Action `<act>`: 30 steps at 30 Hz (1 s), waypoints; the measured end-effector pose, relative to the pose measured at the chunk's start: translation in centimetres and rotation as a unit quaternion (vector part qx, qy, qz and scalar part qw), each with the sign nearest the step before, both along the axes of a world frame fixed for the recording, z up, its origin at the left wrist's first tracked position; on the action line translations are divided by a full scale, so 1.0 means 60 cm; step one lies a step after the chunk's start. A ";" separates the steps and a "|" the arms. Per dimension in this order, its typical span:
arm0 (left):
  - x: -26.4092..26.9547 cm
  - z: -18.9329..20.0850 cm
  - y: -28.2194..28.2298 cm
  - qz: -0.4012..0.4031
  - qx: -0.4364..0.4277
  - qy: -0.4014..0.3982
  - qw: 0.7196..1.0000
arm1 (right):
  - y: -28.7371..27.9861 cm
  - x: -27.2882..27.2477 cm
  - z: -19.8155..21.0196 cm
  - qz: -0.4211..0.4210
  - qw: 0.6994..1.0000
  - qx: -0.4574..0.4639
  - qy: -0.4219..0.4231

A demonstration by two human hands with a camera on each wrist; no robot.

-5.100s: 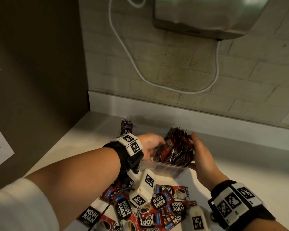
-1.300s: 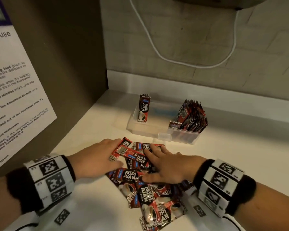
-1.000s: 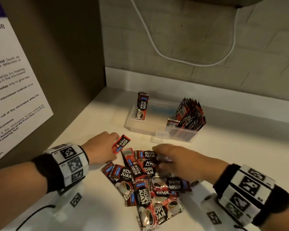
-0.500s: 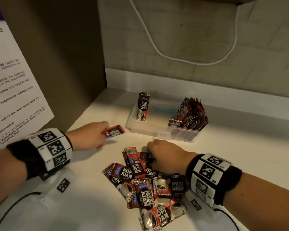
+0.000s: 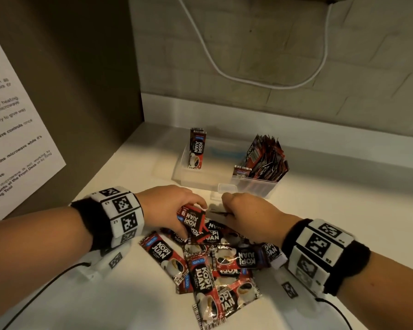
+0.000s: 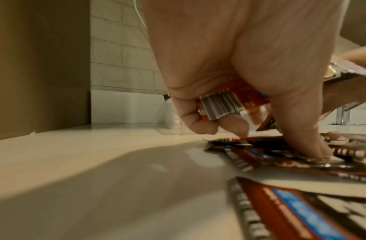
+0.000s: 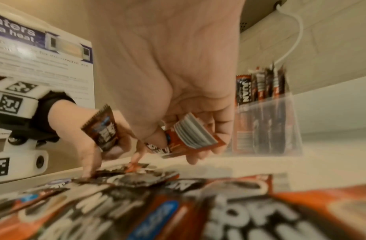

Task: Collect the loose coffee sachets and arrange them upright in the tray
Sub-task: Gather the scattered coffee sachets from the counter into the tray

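Observation:
A heap of red-and-black coffee sachets (image 5: 208, 265) lies flat on the white counter in front of me. My left hand (image 5: 172, 210) grips one sachet (image 5: 192, 220) in its curled fingers, seen also as the sachet (image 6: 221, 104) in the left wrist view, while its thumb (image 6: 305, 141) presses on the heap. My right hand (image 5: 246, 217) holds a small stack of sachets (image 7: 192, 133) in curled fingers at the heap's far edge. Behind stands the clear plastic tray (image 5: 200, 179), with one upright sachet (image 5: 197, 148) at its left end and a packed upright bundle (image 5: 265, 158) at its right.
A dark side panel (image 5: 69, 91) with a printed notice (image 5: 12, 129) walls off the left. A brick wall with a white cable (image 5: 260, 82) rises behind the tray. Wrist camera cables (image 5: 45, 291) trail over the counter by each arm.
My left hand has come back from the left with its sachet and now reaches onto the heap. My right hand has lifted slightly at the heap's far edge with sachets in its grip.

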State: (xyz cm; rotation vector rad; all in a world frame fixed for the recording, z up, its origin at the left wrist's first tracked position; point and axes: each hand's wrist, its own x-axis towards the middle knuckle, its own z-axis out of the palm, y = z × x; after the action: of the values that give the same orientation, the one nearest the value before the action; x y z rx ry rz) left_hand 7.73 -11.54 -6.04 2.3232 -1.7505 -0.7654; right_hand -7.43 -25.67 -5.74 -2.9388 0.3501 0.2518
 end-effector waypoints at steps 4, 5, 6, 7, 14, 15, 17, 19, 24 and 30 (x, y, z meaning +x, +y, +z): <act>0.008 -0.007 -0.007 -0.004 0.014 -0.023 1.000 | -0.015 -0.028 0.022 0.006 0.998 0.052 -0.033; 0.009 -0.008 -0.009 -0.002 0.014 -0.024 1.000 | -0.016 -0.035 0.029 0.003 0.996 0.079 -0.048; 0.010 -0.009 -0.010 0.000 0.014 -0.026 1.000 | -0.016 -0.042 0.034 -0.002 0.992 0.111 -0.061; 0.011 -0.010 -0.011 -0.001 0.015 -0.031 0.999 | -0.013 -0.049 0.038 -0.004 0.987 0.142 -0.068; 0.009 0.013 -0.007 -0.013 -0.005 -0.057 0.998 | 0.014 -0.075 -0.003 0.062 0.994 0.079 0.041; 0.009 0.019 -0.004 -0.019 0.005 -0.068 0.998 | 0.016 -0.075 -0.010 0.061 0.994 0.075 0.046; 0.009 0.028 0.003 -0.031 0.034 -0.088 0.995 | 0.016 -0.070 -0.018 0.066 0.995 0.064 0.044; 0.009 0.032 0.014 -0.029 0.063 -0.080 0.994 | 0.014 -0.065 -0.016 0.069 0.994 0.068 0.043; -0.005 0.033 0.049 -0.029 0.075 -0.038 0.996 | -0.006 -0.062 0.004 0.045 0.994 0.096 0.030; -0.021 0.006 0.084 -0.134 0.044 -0.185 0.973 | -0.045 -0.085 0.028 0.006 0.986 0.163 -0.026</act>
State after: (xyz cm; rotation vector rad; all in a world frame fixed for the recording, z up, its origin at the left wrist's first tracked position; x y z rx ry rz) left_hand 6.45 -6.51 -5.70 2.4396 -2.2650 -0.4698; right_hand -12.51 -28.40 -4.07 -2.6194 0.2572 0.2112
